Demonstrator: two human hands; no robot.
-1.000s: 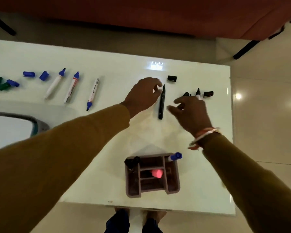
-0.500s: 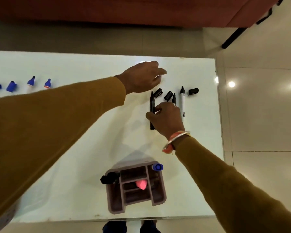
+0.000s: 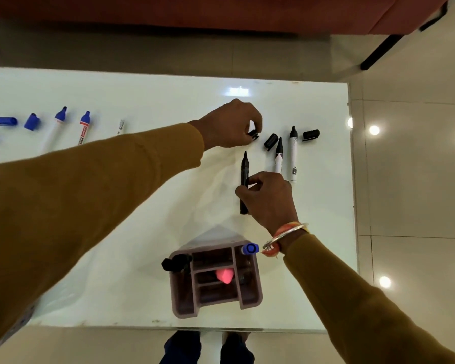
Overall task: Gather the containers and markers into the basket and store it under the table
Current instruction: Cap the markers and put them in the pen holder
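Observation:
My right hand (image 3: 269,198) grips an uncapped black marker (image 3: 244,169) lying on the white table (image 3: 142,232). My left hand (image 3: 230,126) pinches a black cap (image 3: 253,134) just beyond the marker's tip. Right of them lie two uncapped white markers (image 3: 292,158) with black tips and two loose black caps (image 3: 270,141). A mauve compartment basket (image 3: 255,292) stands near the table's front edge, holding a blue-capped marker (image 3: 250,249), a black one (image 3: 175,263) and a pink item (image 3: 223,275).
At the far left lie several white markers with blue tips (image 3: 55,127) and loose blue caps (image 3: 6,121). The table's right edge (image 3: 352,206) borders a glossy tiled floor. My feet (image 3: 208,348) show below the front edge.
My left hand has curled down from a reach onto a black cap. My right hand keeps hold of the black marker, which now lies a little farther from the caps.

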